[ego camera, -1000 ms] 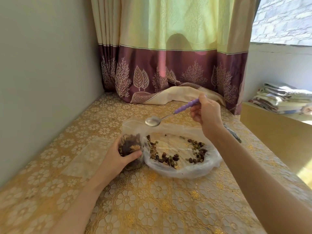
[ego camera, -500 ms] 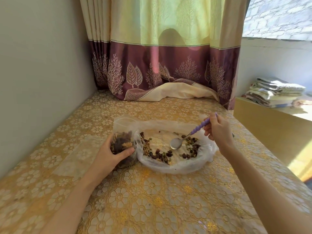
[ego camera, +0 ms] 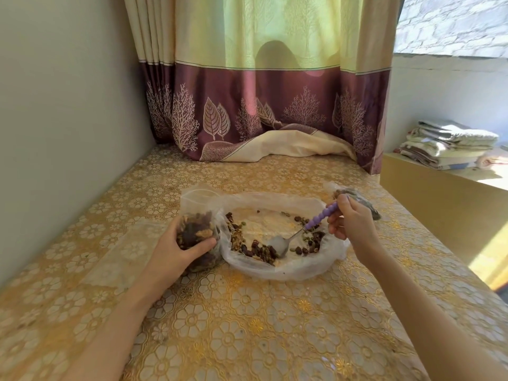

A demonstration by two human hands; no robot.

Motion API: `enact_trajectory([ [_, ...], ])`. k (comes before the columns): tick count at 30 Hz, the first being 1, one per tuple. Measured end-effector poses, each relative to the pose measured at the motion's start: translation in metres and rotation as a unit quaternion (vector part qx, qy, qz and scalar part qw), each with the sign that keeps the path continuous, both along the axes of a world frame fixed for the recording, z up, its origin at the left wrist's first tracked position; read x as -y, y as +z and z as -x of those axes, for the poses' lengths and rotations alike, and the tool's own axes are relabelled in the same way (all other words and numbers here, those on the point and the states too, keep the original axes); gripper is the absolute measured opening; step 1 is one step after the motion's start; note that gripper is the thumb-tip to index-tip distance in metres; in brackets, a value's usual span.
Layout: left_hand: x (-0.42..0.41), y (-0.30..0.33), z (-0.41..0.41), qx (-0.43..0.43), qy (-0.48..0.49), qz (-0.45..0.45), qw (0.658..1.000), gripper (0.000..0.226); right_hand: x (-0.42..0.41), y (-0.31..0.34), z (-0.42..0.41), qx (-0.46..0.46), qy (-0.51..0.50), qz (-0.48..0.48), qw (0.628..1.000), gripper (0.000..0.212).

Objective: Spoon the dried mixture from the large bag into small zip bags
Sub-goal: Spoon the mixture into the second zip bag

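Filled bag [ego camera: 357,199] partly behind right hand [ego camera: 350,225], spoon bowl [ego camera: 277,244] blurred, perhaps empty

body: two bare forearms | hands [ego camera: 176,251] bare | no sleeves showing

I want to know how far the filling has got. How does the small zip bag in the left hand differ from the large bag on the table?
The small zip bag stands upright, gripped by the left hand; the large bag lies spread open on the table. The small zip bag looks packed with mixture, while the large bag holds only scattered pieces, with the spoon held in it by the right hand. Both are clear plastic.
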State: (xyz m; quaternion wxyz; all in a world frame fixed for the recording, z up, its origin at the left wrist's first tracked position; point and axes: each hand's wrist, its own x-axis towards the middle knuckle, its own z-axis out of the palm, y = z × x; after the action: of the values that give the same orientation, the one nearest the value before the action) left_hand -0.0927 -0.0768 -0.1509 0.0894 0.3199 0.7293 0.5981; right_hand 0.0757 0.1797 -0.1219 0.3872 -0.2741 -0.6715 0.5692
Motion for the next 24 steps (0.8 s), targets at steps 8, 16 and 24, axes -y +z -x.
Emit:
enact_trajectory([
  [8, -0.001, -0.002, 0.000, 0.004, 0.009, 0.000, 1.000, 0.067, 0.006, -0.007, -0.005, 0.010, 0.020, 0.009, 1.000, 0.044],
  [16, 0.000, 0.001, -0.002, 0.003, 0.006, 0.002, 1.000, 0.054, 0.018, -0.005, 0.005, 0.018, 0.032, 0.021, 0.999, 0.042],
  [24, 0.000, -0.001, 0.000, -0.019, 0.010, 0.011, 1.000, 0.046, 0.034, -0.003, 0.016, 0.013, 0.052, 0.023, 0.998, 0.039],
])
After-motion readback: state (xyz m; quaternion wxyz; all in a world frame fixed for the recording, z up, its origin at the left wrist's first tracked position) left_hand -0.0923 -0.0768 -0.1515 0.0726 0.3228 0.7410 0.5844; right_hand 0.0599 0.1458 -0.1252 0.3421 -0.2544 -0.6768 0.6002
